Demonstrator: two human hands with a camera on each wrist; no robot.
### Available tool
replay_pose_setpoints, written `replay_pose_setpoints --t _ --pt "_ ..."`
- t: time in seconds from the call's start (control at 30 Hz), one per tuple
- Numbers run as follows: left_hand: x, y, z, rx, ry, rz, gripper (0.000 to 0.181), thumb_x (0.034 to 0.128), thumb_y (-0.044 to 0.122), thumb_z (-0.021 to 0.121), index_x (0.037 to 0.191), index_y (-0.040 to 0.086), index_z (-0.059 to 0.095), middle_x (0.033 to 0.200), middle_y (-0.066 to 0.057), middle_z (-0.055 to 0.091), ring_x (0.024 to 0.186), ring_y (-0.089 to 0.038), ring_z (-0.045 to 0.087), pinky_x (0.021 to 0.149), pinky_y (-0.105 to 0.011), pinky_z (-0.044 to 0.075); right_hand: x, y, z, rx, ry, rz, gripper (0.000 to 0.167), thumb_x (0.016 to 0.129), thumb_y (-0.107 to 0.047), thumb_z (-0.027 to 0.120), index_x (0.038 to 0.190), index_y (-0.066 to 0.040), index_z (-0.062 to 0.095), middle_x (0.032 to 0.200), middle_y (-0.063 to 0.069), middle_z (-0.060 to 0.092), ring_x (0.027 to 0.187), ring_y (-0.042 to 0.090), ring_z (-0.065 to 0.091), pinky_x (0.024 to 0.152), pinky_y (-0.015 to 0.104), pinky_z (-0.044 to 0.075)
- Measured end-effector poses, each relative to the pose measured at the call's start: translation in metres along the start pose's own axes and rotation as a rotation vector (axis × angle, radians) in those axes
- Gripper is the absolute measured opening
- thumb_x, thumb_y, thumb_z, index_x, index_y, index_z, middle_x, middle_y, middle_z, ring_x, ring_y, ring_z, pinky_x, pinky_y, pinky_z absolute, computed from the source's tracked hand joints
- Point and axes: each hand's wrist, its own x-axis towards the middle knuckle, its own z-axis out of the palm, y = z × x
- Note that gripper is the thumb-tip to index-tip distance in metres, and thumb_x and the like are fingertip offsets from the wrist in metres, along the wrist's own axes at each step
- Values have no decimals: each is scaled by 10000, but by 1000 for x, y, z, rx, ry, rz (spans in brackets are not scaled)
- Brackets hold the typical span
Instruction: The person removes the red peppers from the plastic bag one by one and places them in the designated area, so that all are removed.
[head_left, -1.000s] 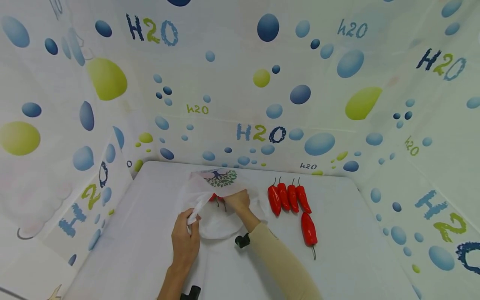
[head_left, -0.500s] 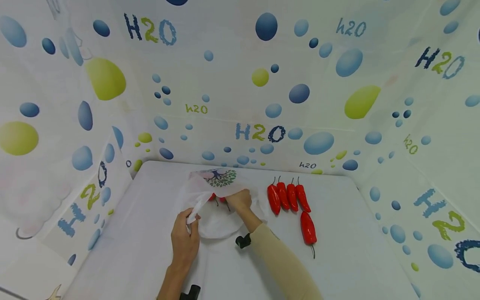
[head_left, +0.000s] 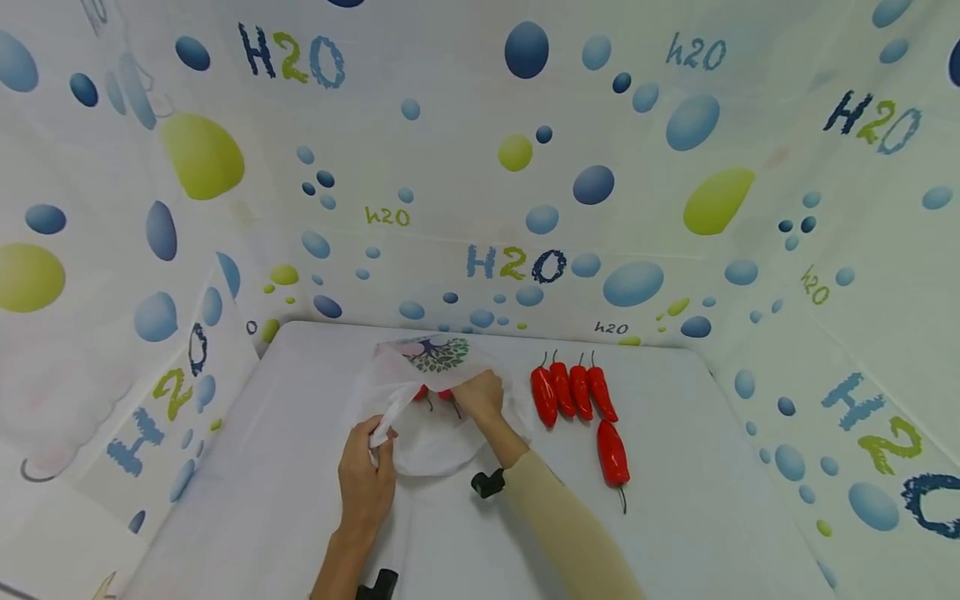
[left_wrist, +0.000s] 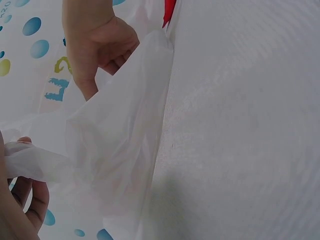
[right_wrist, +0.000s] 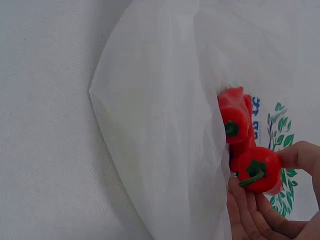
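The left hand pinches a limp white bag; inside, the right hand holds a red pepper between thumb and fingers. I'd guess it's light, firm, slick, best gripped near the stem.

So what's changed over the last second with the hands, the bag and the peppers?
The right hand has edged slightly right, along with the pepper it holds. The left hand keeps holding the bag; the five peppers on the table lie where they were.

Glossy peppers, filmy plastic bag, matt tabletop
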Motion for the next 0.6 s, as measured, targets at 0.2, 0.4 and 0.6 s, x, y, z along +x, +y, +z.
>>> replay_pose_setpoints --t 0.2,0.4,0.6 --pt "-1 -1 0 -4 -4 -6 229 1000 -38 599 1228 -39 615 1003 -129 667 925 -219 611 922 -129 412 -6 3 -9 103 -32 -2 402 851 -443 792 899 -46 750 691 18 665 605 150 594 492 273 468" --pt "-1 -1 0 -5 -12 -14 236 1004 -26 605 1240 -10 613 1007 -113 659 930 -203 608 911 -127 411 -14 4 -18 147 -52 31 270 793 -332 841 767 -76 763 707 2 714 630 154 656 535 299 518" --pt "0 0 0 3 -22 -29 247 1003 -37 609 1249 -4 608 1019 -93 652 944 -199 607 919 -123 410 -23 4 -25 160 -42 29 312 823 -371 833 881 -69 777 795 11 736 712 180 660 582 311 551"
